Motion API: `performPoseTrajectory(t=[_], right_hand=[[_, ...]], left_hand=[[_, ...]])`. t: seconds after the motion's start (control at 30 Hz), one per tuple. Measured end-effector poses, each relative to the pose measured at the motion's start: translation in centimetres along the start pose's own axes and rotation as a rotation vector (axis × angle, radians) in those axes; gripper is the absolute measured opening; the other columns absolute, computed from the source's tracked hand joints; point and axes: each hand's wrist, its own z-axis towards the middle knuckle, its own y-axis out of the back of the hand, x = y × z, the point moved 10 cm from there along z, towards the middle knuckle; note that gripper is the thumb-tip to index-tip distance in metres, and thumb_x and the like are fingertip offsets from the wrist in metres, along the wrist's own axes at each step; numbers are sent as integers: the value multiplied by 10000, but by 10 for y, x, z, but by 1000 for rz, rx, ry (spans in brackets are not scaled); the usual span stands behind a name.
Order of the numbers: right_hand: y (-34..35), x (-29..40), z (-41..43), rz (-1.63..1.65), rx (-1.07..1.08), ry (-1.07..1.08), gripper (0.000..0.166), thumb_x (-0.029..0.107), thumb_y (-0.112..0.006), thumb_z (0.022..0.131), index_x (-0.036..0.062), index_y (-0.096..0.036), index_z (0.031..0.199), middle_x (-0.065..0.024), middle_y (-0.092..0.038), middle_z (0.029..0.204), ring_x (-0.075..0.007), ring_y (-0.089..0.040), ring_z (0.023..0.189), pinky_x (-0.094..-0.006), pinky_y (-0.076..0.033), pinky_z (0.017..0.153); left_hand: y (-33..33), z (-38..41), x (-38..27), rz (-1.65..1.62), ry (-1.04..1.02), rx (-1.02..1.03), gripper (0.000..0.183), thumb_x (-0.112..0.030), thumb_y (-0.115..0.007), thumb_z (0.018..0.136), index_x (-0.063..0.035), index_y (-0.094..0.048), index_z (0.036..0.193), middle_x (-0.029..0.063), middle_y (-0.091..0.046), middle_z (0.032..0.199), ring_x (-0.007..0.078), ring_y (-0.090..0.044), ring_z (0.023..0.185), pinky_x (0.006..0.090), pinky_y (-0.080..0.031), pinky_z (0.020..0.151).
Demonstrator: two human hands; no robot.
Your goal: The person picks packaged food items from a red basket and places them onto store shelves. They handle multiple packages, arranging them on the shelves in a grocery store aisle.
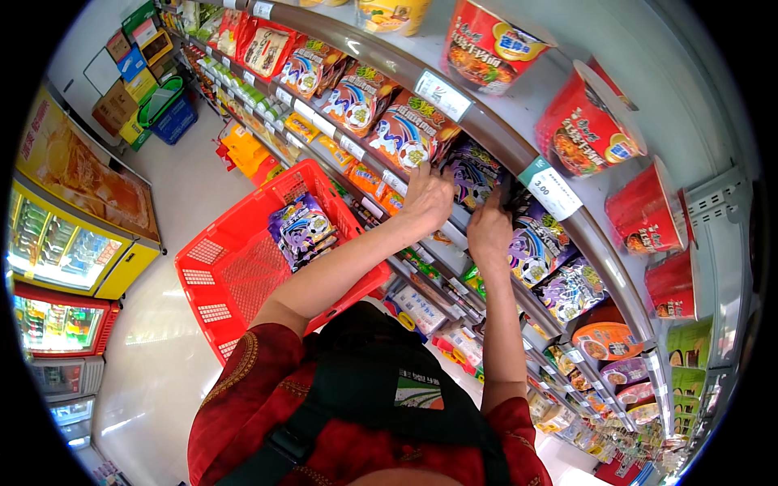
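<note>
A dark purple snack packet (472, 174) with a cartoon pony and a football stands on the shelf between my two hands. My left hand (430, 193) is at its left side, fingers curled, close to a brown packet (408, 135) of similar print. At the purple packet's lower right is my right hand (489, 228), its index finger reaching into the dark space beside it. The fingertips of both hands are partly hidden, so any grip is unclear. Below my left forearm, a red plastic shopping basket (237, 267) holds several purple packets (302, 231).
Red instant noodle tubs (592, 124) line the shelf above, behind a rail with price tags (550, 188). More purple packets (538, 246) stand to the right. Glass-door drink coolers (61, 237) are across the aisle. A blue bin (173, 115) and stacked cartons (115, 106) sit at the far end.
</note>
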Motion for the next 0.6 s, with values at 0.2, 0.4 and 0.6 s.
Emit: performPoseTrajectory(t=[0.2, 0.4, 0.6], right_hand=[[43, 9, -11, 240, -414, 150, 428, 63, -615, 839, -38, -511, 1241, -277, -590, 1059, -407, -612, 883, -439, -498, 747], [82, 17, -74, 678, -429, 228, 326, -60, -599, 822, 2, -591, 1142, -99, -546, 870, -172, -535, 710, -281, -435, 611], [-18, 39, -111, 936, 73, 208, 287, -87, -599, 822, 8, -617, 1091, -37, -566, 840, -95, -515, 703, -228, -430, 592]], left_hand=[[12, 6, 7, -261, 77, -236, 389, -21, -635, 766, 8, -582, 1150, 161, -621, 883, 282, -584, 812, 393, -449, 740], [18, -58, 28, -1309, 379, 112, 502, -16, -671, 843, 71, -462, 1291, 36, -600, 974, 102, -585, 878, 256, -479, 742], [18, -185, 87, -1398, 662, -5, 289, 18, -585, 877, 42, -561, 1164, 61, -652, 1048, 115, -602, 963, 269, -486, 852]])
